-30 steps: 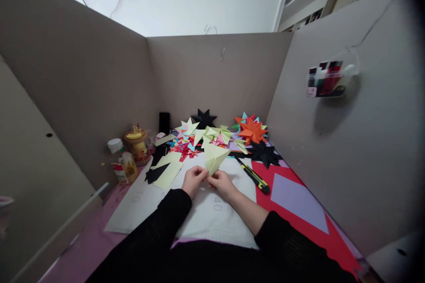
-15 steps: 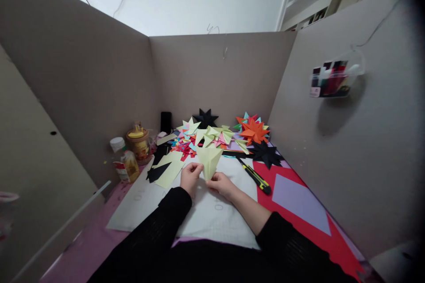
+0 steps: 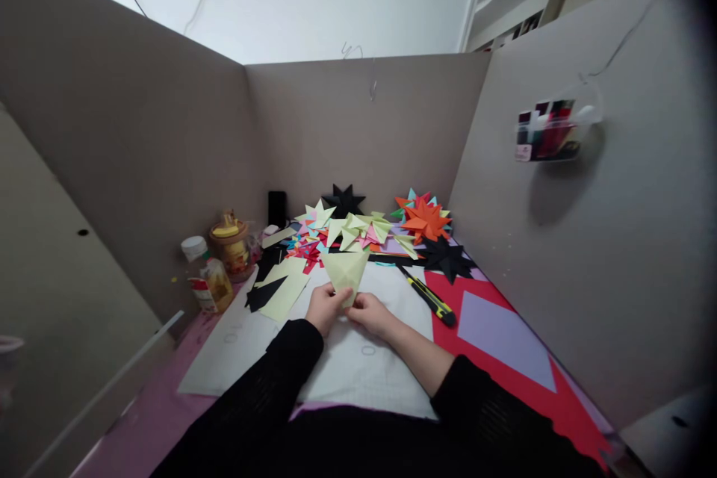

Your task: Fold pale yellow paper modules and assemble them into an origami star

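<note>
A folded piece of pale yellow-green paper (image 3: 346,269), wide at the top and narrowing to a point below, is held up over the white sheet (image 3: 386,381). My left hand (image 3: 326,306) pinches its lower left side, the thumb lying across the front. At the lower tip, the fingers of my right hand (image 3: 370,314) are closed on the paper's right edge. Behind it lies a heap of folded pale green pieces (image 3: 352,230). Flat pale green strips (image 3: 287,297) and black paper strips (image 3: 265,294) rest left of my hands.
A yellow-black utility knife (image 3: 431,299) lies to the right, near a lilac sheet (image 3: 504,340) on red paper (image 3: 448,287). Black (image 3: 447,259) and orange (image 3: 426,220) paper stars stand at the back right. A capped bottle (image 3: 207,276) and a jar (image 3: 231,246) stand left.
The folded paper has turned and shifted slightly left, showing a broader face. My left thumb has moved onto its front, and both hands are closer together near the tip.
</note>
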`<state>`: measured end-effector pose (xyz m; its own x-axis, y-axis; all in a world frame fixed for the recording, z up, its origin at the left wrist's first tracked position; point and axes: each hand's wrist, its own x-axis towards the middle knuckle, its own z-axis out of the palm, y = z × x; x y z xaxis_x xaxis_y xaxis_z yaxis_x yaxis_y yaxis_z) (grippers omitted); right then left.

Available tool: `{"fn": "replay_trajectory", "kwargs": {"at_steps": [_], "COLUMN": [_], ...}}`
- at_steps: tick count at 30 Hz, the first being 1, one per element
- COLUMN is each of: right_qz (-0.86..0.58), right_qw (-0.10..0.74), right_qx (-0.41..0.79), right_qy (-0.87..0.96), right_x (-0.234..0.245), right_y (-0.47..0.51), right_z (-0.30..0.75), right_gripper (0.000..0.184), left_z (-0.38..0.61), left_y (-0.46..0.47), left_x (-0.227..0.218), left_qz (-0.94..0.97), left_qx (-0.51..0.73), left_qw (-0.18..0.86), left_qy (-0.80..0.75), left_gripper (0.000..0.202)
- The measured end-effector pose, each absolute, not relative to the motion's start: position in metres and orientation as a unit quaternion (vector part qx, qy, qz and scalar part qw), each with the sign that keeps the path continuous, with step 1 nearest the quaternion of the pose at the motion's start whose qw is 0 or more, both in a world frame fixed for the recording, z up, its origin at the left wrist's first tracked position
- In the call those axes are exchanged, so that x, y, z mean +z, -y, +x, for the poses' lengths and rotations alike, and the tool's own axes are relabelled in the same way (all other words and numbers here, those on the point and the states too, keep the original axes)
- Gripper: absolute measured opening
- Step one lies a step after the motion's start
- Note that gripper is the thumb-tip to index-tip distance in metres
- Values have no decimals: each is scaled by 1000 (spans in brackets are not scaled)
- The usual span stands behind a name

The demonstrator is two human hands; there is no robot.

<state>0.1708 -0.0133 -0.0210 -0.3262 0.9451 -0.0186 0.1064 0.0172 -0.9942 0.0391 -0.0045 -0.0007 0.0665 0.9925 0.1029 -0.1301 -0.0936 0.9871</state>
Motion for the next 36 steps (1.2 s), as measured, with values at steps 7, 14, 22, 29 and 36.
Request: {"fn": "replay_trajectory", "kwargs": {"at_steps": [7,14,22,29,36], "right_qz": [-464,-456,-456,-459,-471], "right_qw": [332,403,426,378,357], "right_qx": [483,491,514,511,533], "right_qy": [664,623,589,621,605], "right_x": [-20,-23,-17,-21,-19], "right_y": [17,11,9,11,12], "right_z": [170,171,176,174,174], "right_gripper": [3,6,14,3,4], "left_z": [37,36,36,17,-9], "left_y": [-1,-3,2,-19,-42], "left_x": [-4,-1,-2,-5,-2], "left_qz": [412,464,517,413,212], "left_qx": [591,572,523,643,762], "left_qw": [556,568,506,464,457], "left_qy": [-414,-368,-451,-448,-406], "left_gripper": [37,36,26,31,29]}}
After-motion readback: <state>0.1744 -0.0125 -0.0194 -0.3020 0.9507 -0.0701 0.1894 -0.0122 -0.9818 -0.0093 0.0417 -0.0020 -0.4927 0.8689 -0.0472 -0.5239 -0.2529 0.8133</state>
